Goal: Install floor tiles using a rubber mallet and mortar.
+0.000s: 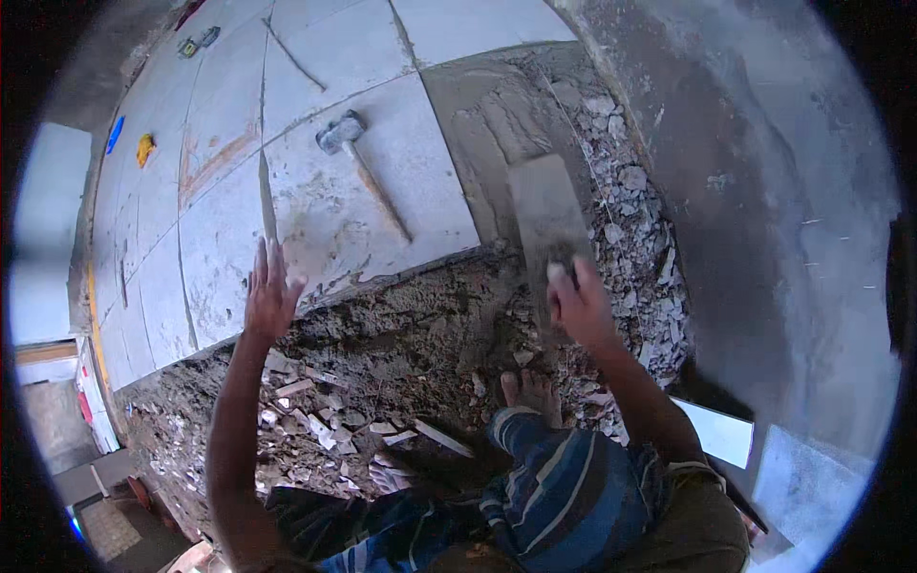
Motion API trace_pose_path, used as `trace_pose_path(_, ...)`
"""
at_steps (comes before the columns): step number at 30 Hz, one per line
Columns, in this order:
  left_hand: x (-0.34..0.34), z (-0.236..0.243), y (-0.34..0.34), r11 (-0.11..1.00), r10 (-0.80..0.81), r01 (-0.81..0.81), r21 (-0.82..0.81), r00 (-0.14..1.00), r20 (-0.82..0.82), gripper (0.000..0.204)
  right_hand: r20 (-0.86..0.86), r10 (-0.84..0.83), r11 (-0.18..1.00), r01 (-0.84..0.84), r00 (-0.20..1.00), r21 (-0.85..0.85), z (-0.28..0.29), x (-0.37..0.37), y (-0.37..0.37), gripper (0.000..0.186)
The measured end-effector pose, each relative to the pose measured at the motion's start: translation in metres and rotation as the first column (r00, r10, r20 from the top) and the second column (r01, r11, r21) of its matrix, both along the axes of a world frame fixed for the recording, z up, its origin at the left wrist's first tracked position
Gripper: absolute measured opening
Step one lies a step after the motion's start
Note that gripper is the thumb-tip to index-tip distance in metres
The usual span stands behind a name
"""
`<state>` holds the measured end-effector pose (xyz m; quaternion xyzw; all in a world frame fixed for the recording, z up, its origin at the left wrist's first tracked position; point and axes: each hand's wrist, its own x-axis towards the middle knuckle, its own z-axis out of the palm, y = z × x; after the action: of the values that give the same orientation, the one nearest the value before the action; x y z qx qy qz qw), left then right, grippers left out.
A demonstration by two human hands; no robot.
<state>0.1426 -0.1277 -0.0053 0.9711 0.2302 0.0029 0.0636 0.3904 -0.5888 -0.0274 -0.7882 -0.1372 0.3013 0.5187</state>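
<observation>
My right hand (583,304) is closed on a long, grey rectangular float (552,196), its grip mostly hidden under my fingers. The float's far end meets a strip of wet grey mortar (497,110) beside the tile edge. My left hand (271,298) rests with fingers stretched out on the near edge of a large pale floor tile (330,258). On the tile between my hands and farther off lies a mallet (341,132) with a grey head and wooden handle, pointing back toward me.
Broken rubble (626,205) lines the wall (755,191) on the right, and a thin string (576,129) runs along it. More tile shards (330,430) lie on rough soil nearer me. Far left on the tiles are a thin rod (291,55), a yellow item (145,150) and a blue one (116,134).
</observation>
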Motion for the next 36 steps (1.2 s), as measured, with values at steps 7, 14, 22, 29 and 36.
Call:
trace_pose_path(7, -0.037, 0.185, -0.121, 0.845, -0.118, -0.263, -0.466, 0.758, -0.641, 0.101, 0.536, -0.003, 0.986, 0.091, 0.844, -0.137, -0.005, 0.098, 0.127, 0.048)
trace_pose_path(14, -0.107, 0.258, -0.176, 0.74, -0.055, -0.153, -0.655, 0.957, -0.285, 0.102, 0.372, 0.247, 0.923, -0.1, 0.895, -0.372, 0.061, 0.16, 0.285, 0.041)
trace_pose_path(22, -0.169, 0.225, -0.145, 0.778, 0.091, -0.305, -0.549, 0.92, -0.381, 0.097, 0.28, 0.647, 0.66, -0.336, 0.71, -0.672, 0.052, 0.157, 0.263, 0.042)
trace_pose_path(29, -0.17, 0.219, -0.12, 0.852, -0.096, 0.003, -0.523, 0.984, -0.151, 0.098, 0.472, 0.336, 0.802, 0.014, 0.815, -0.597, 0.017, -0.043, 0.104, 0.044)
trace_pose_path(36, -0.192, 0.243, -0.136, 0.85, -0.091, -0.025, -0.526, 0.977, -0.194, 0.103, 0.68, 0.125, 0.899, 0.208, 0.723, -0.385, 0.029, -0.06, 0.067, 0.046)
